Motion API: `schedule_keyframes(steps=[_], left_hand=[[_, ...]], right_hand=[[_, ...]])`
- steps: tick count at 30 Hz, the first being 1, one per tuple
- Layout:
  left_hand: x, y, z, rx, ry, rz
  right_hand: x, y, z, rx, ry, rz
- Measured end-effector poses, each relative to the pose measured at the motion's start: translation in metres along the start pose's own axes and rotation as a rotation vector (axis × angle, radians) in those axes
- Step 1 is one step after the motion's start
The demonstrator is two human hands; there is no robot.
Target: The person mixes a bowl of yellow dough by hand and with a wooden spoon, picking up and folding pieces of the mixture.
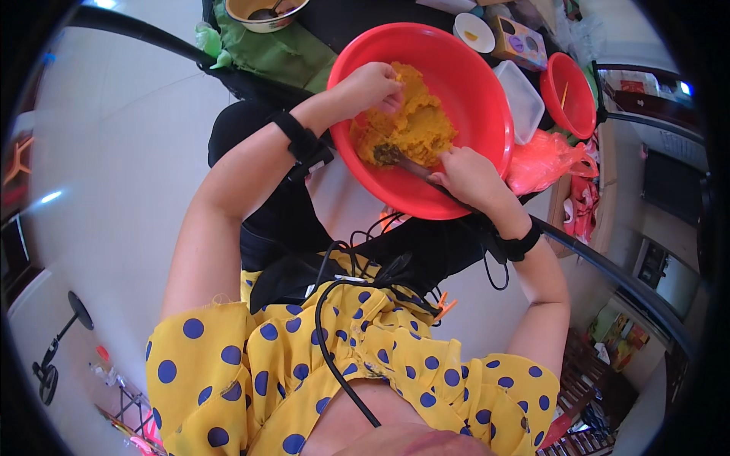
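A large red plastic basin (479,108) stands in front of me, with a mound of orange-yellow mash (422,119) in it. My right hand (470,174) grips the handle of a wooden stirring tool (413,166) at the basin's near right side. The tool's dark, smeared end rests at the near edge of the mash. Over the mash's left part is my left hand (373,88), its fingers curled inward. Whether those fingers pinch a bit of mash cannot be made out.
Right of the basin are a clear plastic container (519,100), a smaller red basin (570,97) and a red plastic bag (547,162). A white bowl (474,33) and a patterned box (519,43) stand behind. An enamel bowl (268,24) sits on green cloth (274,62). Black cables (325,319) hang across my lap.
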State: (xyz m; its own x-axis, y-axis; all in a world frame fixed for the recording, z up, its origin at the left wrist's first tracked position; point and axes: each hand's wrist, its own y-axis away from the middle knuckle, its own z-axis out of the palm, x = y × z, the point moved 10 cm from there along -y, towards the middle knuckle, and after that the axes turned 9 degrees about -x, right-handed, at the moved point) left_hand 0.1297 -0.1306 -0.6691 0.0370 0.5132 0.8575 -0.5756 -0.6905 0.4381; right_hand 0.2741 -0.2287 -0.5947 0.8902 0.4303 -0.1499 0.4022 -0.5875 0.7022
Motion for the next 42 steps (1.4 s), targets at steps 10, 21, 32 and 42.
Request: schedule_keyframes(steps=[10, 21, 32, 42], left_hand=[[-0.007, -0.004, -0.007, 0.043, -0.173, -0.009], [-0.012, -0.006, -0.013, 0.112, -0.369, 0.036], [-0.015, -0.011, -0.023, 0.203, -0.506, 0.086], [0.002, -0.005, -0.028, 0.364, -0.594, 0.033]], right_hand=[[0.000, -0.011, 0.019, -0.184, -0.187, -0.005], [-0.043, 0.047, -0.050, 0.265, 0.110, -0.059], [-0.026, 0.054, -0.059, 0.432, 0.359, 0.073], [0.043, -0.003, -0.059, 0.508, 0.336, 0.144]])
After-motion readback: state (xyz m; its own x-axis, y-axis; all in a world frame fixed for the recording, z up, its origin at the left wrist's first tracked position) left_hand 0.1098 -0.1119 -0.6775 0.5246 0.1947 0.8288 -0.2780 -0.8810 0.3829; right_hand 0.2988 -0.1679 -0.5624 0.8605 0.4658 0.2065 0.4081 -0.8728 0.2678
